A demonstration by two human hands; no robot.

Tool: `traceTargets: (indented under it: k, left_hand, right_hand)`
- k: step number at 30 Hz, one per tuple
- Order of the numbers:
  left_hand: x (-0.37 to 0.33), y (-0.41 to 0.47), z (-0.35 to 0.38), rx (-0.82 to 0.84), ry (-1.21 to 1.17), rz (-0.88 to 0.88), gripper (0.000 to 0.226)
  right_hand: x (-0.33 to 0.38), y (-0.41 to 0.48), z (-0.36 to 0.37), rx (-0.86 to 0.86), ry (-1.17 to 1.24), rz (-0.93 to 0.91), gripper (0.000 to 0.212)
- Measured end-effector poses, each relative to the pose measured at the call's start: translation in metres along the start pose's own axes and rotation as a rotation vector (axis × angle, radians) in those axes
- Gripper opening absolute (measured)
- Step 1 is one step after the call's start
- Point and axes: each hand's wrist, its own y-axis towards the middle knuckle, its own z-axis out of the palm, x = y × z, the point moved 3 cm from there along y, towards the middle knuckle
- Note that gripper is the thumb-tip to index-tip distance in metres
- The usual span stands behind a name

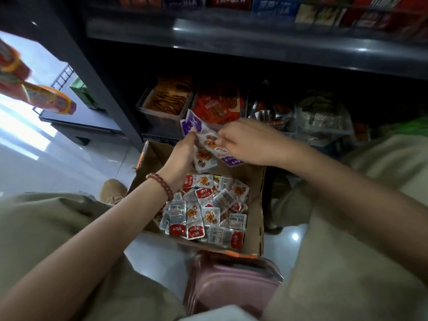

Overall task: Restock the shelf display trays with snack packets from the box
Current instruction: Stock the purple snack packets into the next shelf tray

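Here, left hand (179,156) and right hand (245,140) pinch glossy packets (208,142) above cardboard box (256,200).

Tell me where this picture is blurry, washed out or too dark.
Head view: glare washes out the floor at left; the display trays sit in deep shadow; the top-shelf boxes are blurred; the snack packets in the box look fairly sharp.

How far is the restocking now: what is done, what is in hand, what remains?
Done: the shelf trays already hold packets; how full is unclear. In hand: left hand and right hand both grip a bunch of purple-edged packets above the box. Left: many red-edged packets lie in the box, not yet moved.
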Motion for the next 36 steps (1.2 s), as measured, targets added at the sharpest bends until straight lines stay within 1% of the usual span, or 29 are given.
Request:
traceTargets:
  k: [4,7,8,10,11,12,13,14,15,17,19,20,23,25,29,31,34,36]
  left_hand:
    - [-0.022,-0.001,0.007,-0.004,-0.195,0.027,0.046]
    - [-0.035,-0.005,0.008,0.022,-0.226,0.090,0.058]
    - [-0.035,-0.005,0.007,0.028,-0.221,0.097,0.060]
    - [-0.032,-0.004,0.003,0.023,-0.219,0.067,0.051]
    - [-0.030,-0.005,0.000,0.026,-0.224,0.037,0.045]
    - [-0.028,-0.007,-0.002,0.055,-0.248,-0.005,0.042]
    - [-0.025,-0.007,-0.005,0.094,-0.261,-0.036,0.038]
    - [-0.023,-0.006,-0.007,0.123,-0.241,-0.045,0.035]
    - [-0.021,-0.006,-0.010,0.122,-0.207,-0.039,0.030]
    - [-0.020,-0.007,-0.015,0.081,-0.129,0.021,0.018]
    - [-0.018,-0.007,-0.016,0.122,-0.083,0.074,0.013]
    - [-0.017,-0.009,-0.014,0.162,-0.070,0.094,0.014]
    - [-0.012,-0.012,-0.010,0.213,-0.043,0.126,0.031]
    - [-0.010,-0.012,-0.008,0.196,0.030,0.150,0.038]
    - [-0.013,-0.011,-0.009,0.074,0.097,0.187,0.028]
    - [-0.017,-0.011,-0.011,0.033,0.116,0.222,0.026]
    - [-0.023,-0.012,-0.008,0.059,0.137,0.278,0.030]
    - [-0.024,-0.013,-0.004,0.071,0.158,0.324,0.042]
  right_hand:
    - [0.016,0.000,-0.009,-0.110,-0.091,-0.069,0.031]
    - [0.023,0.002,-0.008,-0.185,-0.177,-0.151,0.022]
    - [0.024,0.002,-0.006,-0.191,-0.171,-0.173,0.022]
    - [0.023,0.002,-0.003,-0.122,-0.125,-0.211,0.024]
    - [0.021,0.000,-0.001,-0.044,-0.054,-0.221,0.025]
    - [0.018,-0.002,-0.001,0.048,0.073,-0.224,0.025]
    - [0.014,-0.003,-0.002,0.129,0.241,-0.212,0.025]
    - [0.009,-0.005,-0.004,0.171,0.427,-0.182,0.025]
    - [0.004,-0.007,-0.007,0.159,0.608,-0.134,0.023]
    - [-0.011,-0.008,-0.013,0.017,0.862,0.010,0.019]
    - [-0.025,-0.008,-0.011,-0.102,0.914,0.143,0.019]
    - [-0.030,-0.008,-0.007,-0.115,0.896,0.177,0.018]
    - [-0.033,-0.004,0.010,-0.046,0.906,0.193,0.015]
    - [-0.031,-0.001,0.018,-0.046,0.934,0.195,0.014]
    - [-0.034,-0.003,0.022,-0.124,1.092,0.284,0.014]
    - [-0.037,-0.004,0.022,-0.140,1.158,0.311,0.015]
    - [-0.039,-0.007,0.022,-0.162,1.196,0.348,0.016]
    - [-0.037,-0.008,0.017,-0.216,1.187,0.355,0.016]
